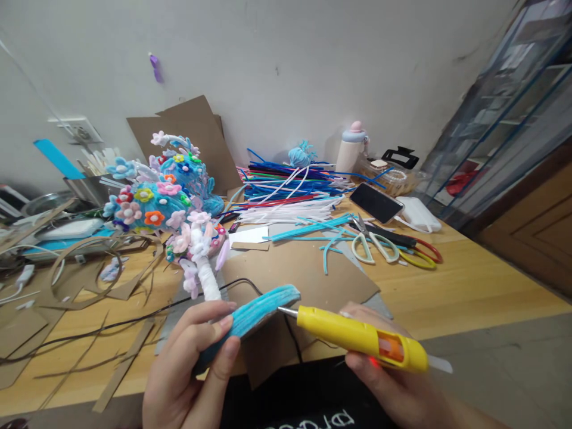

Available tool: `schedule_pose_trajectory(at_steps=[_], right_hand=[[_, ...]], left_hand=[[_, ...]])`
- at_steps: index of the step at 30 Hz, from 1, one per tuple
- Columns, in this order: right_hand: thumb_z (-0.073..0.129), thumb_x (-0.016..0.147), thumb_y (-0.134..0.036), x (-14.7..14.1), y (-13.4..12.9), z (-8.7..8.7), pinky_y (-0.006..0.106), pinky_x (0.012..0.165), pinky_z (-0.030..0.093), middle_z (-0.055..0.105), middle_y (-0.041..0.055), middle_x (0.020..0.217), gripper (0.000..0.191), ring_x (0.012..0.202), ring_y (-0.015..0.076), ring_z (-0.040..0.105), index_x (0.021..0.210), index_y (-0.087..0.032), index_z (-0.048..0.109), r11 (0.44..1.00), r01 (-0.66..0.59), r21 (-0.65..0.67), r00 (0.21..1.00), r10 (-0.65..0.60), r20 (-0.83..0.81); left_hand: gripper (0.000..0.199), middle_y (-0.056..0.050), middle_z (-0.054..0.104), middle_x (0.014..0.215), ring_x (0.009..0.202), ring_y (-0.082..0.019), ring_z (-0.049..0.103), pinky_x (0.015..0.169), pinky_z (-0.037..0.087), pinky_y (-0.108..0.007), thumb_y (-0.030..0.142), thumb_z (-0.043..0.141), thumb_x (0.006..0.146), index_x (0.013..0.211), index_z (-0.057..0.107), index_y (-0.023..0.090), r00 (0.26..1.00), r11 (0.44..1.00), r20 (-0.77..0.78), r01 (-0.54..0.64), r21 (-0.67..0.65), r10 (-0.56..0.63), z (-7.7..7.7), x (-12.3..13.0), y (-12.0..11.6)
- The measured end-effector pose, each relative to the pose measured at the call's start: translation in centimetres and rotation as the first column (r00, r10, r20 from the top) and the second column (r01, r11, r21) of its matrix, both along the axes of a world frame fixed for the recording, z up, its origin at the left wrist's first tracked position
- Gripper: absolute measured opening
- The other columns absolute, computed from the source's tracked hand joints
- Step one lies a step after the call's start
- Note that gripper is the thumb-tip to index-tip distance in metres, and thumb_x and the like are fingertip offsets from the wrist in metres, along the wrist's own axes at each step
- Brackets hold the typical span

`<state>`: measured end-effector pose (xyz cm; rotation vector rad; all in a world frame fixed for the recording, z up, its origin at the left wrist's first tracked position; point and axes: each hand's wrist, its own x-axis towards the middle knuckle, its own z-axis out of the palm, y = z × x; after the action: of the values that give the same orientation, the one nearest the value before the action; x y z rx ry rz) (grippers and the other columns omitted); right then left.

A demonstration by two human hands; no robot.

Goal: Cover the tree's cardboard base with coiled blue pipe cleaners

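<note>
My left hand [196,357] pinches a flat piece covered with blue pipe cleaners [263,308], tilted up to the right. In my right hand [384,369] is a yellow hot glue gun [348,331], a clear glue stick poking out of its back end. The metal nozzle points left and is at the lower edge of the blue piece; whether it touches, I cannot tell. A red light glows under the gun's body. Behind my left hand stands a fuzzy decoration with a white stem [208,277] and pink flowers. A brown cardboard sheet [308,268] lies beyond the gun.
Piled pipe cleaners [290,185] lie at the back, with loose blue strands [308,228] before them. Scissors [373,241], a phone [376,201] and a bottle [351,149] are to the right. Flower-covered blue decorations [152,205] and cardboard scraps [127,363] occupy the left.
</note>
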<state>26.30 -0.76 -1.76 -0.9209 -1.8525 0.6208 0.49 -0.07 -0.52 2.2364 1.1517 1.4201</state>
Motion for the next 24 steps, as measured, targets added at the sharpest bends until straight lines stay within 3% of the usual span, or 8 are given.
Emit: schedule_pose_trajectory(at_steps=[9,18,24], right_hand=[[0.044,0.102,-0.042,0.0,0.1,-0.5,0.026,0.053,0.05,0.054,-0.0029,0.065,0.027,0.059,0.0161,0.058,0.079,-0.027,0.047,0.99,0.103,0.096,0.995,-0.102,-0.012],[0.053,0.097,-0.026,0.7,-0.2,-2.0,0.029,0.055,0.054,0.056,-0.0019,0.069,0.015,0.061,0.0185,0.061,0.082,-0.029,0.052,0.989,0.136,0.056,0.99,-0.138,0.025],[0.055,0.095,-0.028,0.9,-0.2,-2.6,0.029,0.051,0.053,0.055,-0.0026,0.066,0.014,0.058,0.0187,0.06,0.082,-0.03,0.053,0.986,0.162,0.036,0.987,-0.162,-0.004]], left_hand=[[0.02,-0.005,0.06,0.11,0.101,-0.011,0.061,0.083,0.051,-0.019,0.002,0.052,0.091,0.101,0.06,0.017,1.0,1.0,0.008,-0.004,0.007,0.004,-0.3,-0.2,0.1],[0.018,-0.006,0.061,0.111,0.103,-0.014,0.061,0.083,0.052,-0.023,0.004,0.052,0.092,0.101,0.06,0.017,0.999,0.999,0.026,-0.036,-0.023,0.036,-0.6,-0.5,-0.1],[0.017,-0.005,0.062,0.108,0.102,-0.013,0.061,0.085,0.051,-0.023,0.004,0.052,0.091,0.099,0.06,0.018,0.996,0.997,0.053,-0.072,-0.038,0.074,-0.5,-0.2,-0.1]])
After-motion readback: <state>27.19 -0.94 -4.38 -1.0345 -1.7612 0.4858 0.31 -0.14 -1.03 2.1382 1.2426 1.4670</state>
